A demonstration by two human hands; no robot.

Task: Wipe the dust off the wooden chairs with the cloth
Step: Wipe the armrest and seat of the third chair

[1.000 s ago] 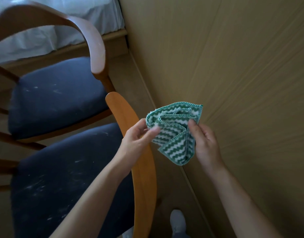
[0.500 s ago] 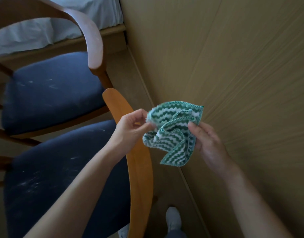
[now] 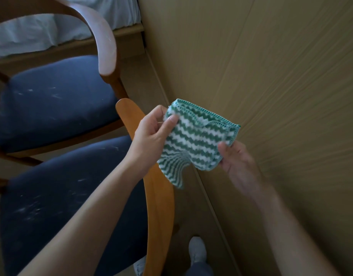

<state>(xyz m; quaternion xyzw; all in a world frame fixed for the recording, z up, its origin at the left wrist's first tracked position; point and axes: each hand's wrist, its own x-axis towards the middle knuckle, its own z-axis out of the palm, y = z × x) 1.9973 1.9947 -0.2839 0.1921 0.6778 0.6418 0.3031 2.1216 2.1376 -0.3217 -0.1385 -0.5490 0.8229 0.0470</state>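
Though limp, nubby green-white zigzag cloth (image 3: 193, 140).

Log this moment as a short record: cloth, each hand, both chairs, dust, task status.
cloth: green-and-white zigzag, held up and spread between both hands
left hand: pinches the cloth's upper left corner
right hand: pinches its lower right edge
near chair: wooden backrest just below the hands
far chair: curved wooden backrest, further back
dust: pale specks on the near seat and far seat, both dark blue
status: wiping not yet begun
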